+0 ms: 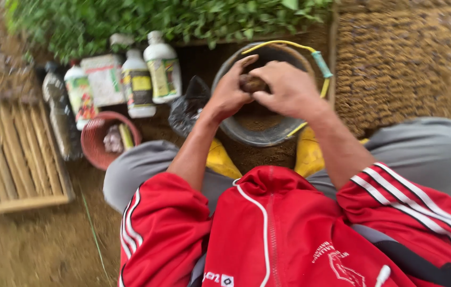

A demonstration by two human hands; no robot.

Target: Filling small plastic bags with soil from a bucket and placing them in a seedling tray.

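My left hand [229, 91] and my right hand [289, 89] meet over a grey metal bucket [247, 133] with soil inside it. Together they press a brown lump of soil [252, 83] held between the fingers. The bucket has a yellow handle [289, 45] with a green grip. It stands between my yellow boots [220, 159]. I wear a red jacket with white stripes and grey trousers.
Several white bottles [162, 66] with coloured labels stand at the left of the bucket, next to a black plastic bag [185, 109]. A red basket [98, 141] holds small items. A bamboo rack [13, 154] lies at far left. Green seedlings [172, 18] and filled soil blocks [395, 58] lie beyond.
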